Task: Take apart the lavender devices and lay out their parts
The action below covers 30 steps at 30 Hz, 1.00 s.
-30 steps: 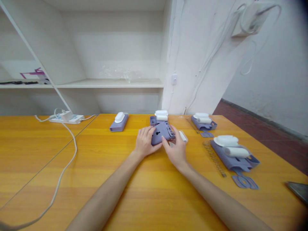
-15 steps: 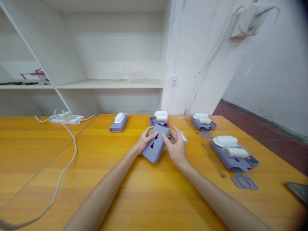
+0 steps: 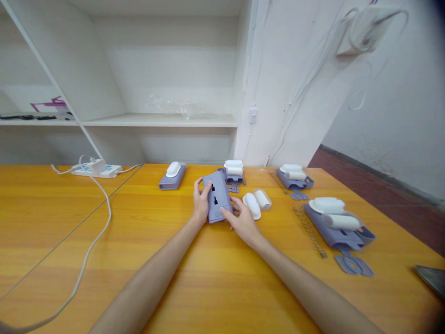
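Observation:
A purple-grey plastic case [image 3: 219, 197] with two black cutouts is tilted up between my hands above the table. My left hand [image 3: 201, 199] grips its left edge, the thumb lying on the face near the upper cutout. On the lower right corner, my right hand [image 3: 243, 220] pinches the case with thumb and fingers; some fingertips are hidden behind it. Just right of that hand lie a white oval piece [image 3: 252, 206] and a white roll in clear wrapping [image 3: 262, 199]. Behind the case sits another purple-grey case [image 3: 234, 178] with white pieces on top.
Further case sets with white rolls stand at right [image 3: 340, 232] and back right [image 3: 295, 178], with coiled springs [image 3: 309, 232] and flat purple-grey plates [image 3: 353, 265] beside them. A closed case [image 3: 173, 178] is at back left. A power strip [image 3: 97, 169] and white cable [image 3: 104, 199] lie left.
The case has turned in my hands and shifted slightly left. My right hand has slid from its upper right corner to the lower right, uncovering the white oval piece and wrapped roll.

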Motion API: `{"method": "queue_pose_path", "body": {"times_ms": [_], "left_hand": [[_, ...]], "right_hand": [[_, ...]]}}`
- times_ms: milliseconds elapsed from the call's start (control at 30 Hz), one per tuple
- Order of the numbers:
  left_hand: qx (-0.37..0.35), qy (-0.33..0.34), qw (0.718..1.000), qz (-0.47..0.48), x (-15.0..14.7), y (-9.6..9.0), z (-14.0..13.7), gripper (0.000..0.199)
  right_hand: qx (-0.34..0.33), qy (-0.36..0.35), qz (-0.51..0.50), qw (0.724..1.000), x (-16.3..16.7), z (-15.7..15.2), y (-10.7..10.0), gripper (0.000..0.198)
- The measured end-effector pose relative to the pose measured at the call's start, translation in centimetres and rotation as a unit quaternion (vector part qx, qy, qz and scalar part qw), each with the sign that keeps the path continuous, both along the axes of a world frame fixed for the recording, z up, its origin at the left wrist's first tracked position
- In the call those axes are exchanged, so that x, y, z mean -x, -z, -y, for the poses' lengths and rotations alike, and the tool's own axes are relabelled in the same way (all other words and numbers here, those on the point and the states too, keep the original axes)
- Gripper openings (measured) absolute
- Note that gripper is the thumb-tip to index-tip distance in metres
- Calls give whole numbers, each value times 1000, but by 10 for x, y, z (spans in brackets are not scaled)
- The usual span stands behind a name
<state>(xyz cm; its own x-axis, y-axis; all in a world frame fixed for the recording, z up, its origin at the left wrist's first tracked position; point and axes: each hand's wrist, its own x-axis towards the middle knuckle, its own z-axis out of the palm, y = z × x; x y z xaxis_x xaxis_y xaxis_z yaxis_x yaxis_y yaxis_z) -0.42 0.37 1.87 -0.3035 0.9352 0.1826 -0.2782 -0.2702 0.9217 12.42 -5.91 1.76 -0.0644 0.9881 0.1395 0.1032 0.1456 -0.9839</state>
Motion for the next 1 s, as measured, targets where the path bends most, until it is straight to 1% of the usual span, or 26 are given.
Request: {"method": "queue_pose_path", "body": {"times_ms": [67, 100, 167, 267, 433, 533, 633, 767, 933, 1000], "left_hand": [[-24, -65, 998, -7, -2, -1, 3, 48], [-32, -83, 996, -14, -2, -2, 4, 47], [-45, -97, 994, -30, -3, -3, 5, 46], [-62, -96, 992, -51, -4, -4, 7, 44], [-82, -78, 990, -82, -6, -5, 10, 43], [-87, -67, 990, -94, -8, -7, 9, 44], [-94, -75, 987, -108, -9, -8, 8, 44], [-94, -90, 984, -118, -12, -12, 9, 47], [-105, -50, 987, -114, -13, -23, 14, 60], [-120, -50, 984, -121, -14, -27, 15, 64]], "right_hand": [[-8, -4, 19, 1000, -3, -3, 1, 46], [-5, -12, 25, 1000, -4, -4, 2, 43], [14, -35, 32, 999, -7, -7, 2, 37], [47, -66, 37, 996, -10, -10, 3, 33], [68, -92, 32, 993, -13, -11, 2, 33], [73, -87, 14, 993, -13, -11, 0, 31], [74, -74, -8, 995, -11, -10, -2, 29], [74, -47, -9, 996, -11, -9, -3, 24], [78, -50, -16, 996, -11, -8, -3, 20], [82, -50, -17, 995, -10, -8, -4, 19]]}}
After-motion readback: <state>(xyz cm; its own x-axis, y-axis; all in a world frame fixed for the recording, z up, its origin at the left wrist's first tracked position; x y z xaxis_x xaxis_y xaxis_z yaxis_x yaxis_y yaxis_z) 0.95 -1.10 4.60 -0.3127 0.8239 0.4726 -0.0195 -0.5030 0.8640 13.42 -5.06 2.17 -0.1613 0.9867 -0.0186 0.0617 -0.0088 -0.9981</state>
